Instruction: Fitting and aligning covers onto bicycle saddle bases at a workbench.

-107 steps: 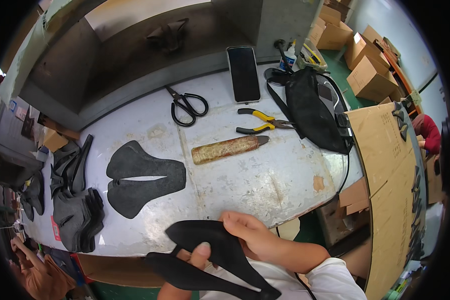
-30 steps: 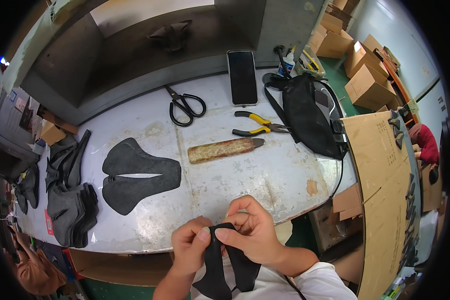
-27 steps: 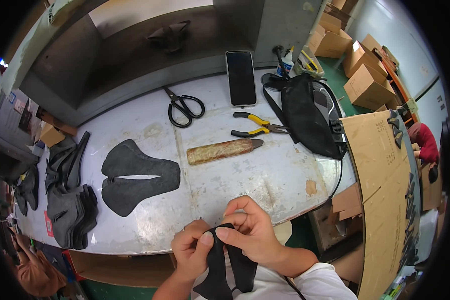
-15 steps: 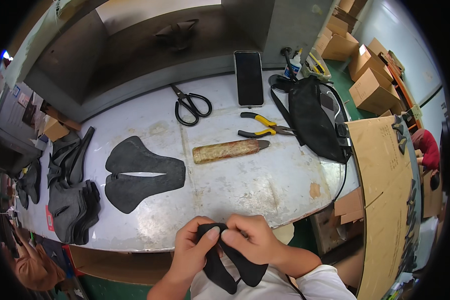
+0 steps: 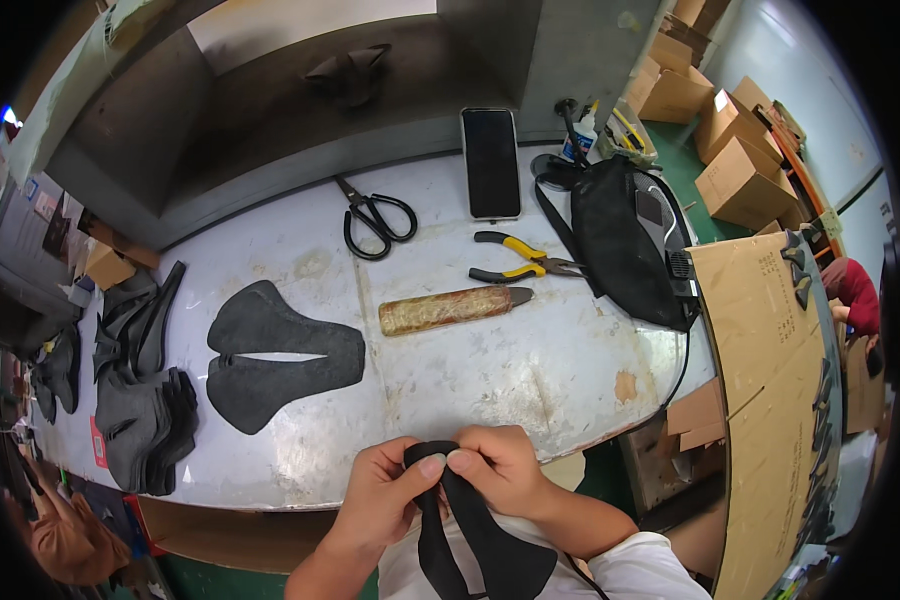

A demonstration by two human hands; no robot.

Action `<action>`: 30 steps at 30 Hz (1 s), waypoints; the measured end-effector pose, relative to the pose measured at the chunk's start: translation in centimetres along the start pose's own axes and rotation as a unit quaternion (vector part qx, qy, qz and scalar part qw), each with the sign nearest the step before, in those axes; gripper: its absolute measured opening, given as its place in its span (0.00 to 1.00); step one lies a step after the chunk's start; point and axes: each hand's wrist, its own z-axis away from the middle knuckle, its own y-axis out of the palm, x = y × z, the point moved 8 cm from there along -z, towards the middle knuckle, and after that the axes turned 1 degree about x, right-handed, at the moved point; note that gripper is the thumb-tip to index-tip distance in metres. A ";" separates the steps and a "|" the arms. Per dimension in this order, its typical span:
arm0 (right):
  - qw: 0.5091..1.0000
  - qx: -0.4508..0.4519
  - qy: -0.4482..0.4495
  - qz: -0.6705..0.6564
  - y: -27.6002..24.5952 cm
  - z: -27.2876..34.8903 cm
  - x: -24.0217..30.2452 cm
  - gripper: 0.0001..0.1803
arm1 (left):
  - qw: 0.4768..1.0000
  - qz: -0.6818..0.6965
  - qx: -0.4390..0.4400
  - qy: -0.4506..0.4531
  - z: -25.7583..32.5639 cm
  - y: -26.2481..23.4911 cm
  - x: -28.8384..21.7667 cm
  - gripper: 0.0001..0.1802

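Note:
Close to my body at the table's near edge, a soft black shoe-upper piece (image 5: 505,553) hangs down in two long flaps. My left hand (image 5: 385,490) pinches its top edge between thumb and fingers. Right beside it, my right hand (image 5: 505,472) grips the same edge, the thumbs nearly touching. Flat on the table lies a similar dark piece (image 5: 310,350) with a slit along its middle. To its left stands a stack of dark cut pieces (image 5: 150,425), with folded dark pieces (image 5: 135,325) behind it.
A knife with a tape-wrapped handle (image 5: 445,310), black-handled scissors (image 5: 378,222), yellow-and-black pliers (image 5: 522,260), a phone (image 5: 491,165) and a black bag (image 5: 625,245) lie on the table (image 5: 470,400). Cardboard (image 5: 760,400) borders the right side. Other people work at both sides.
The held piece's flaps have swung lower and hang more open. Both hands have shifted slightly, still pinching its top edge.

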 end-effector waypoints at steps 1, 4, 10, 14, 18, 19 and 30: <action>0.996 0.029 0.081 -0.036 0.1 0.0 -1.3 0.15 | 1.000 0.001 0.013 -0.001 0.2 0.4 -0.3 0.09; 0.982 0.014 0.167 -0.087 -1.4 0.9 -2.8 0.14 | 0.999 -0.041 0.022 0.021 0.3 0.7 -2.4 0.09; 0.977 -0.127 0.163 -0.061 -7.4 3.3 -4.8 0.15 | 0.836 -0.347 -0.074 0.419 0.9 4.9 -18.6 0.08; 0.987 -0.110 0.121 0.013 -7.4 2.9 -3.5 0.17 | 0.323 -0.557 -0.116 0.756 2.5 10.2 -26.4 0.11; 0.983 -0.138 0.117 -0.016 -7.6 3.2 -3.9 0.14 | 0.339 -0.630 -0.194 0.671 -6.4 4.9 -33.3 0.08; 0.983 -0.143 0.111 -0.008 -7.6 3.3 -3.8 0.14 | 0.367 -0.661 -0.235 0.611 -9.4 2.6 -34.5 0.09; 0.980 -0.140 0.143 -0.018 -7.7 3.2 -4.5 0.11 | 0.325 -0.766 -0.273 0.483 -21.9 5.7 -29.1 0.28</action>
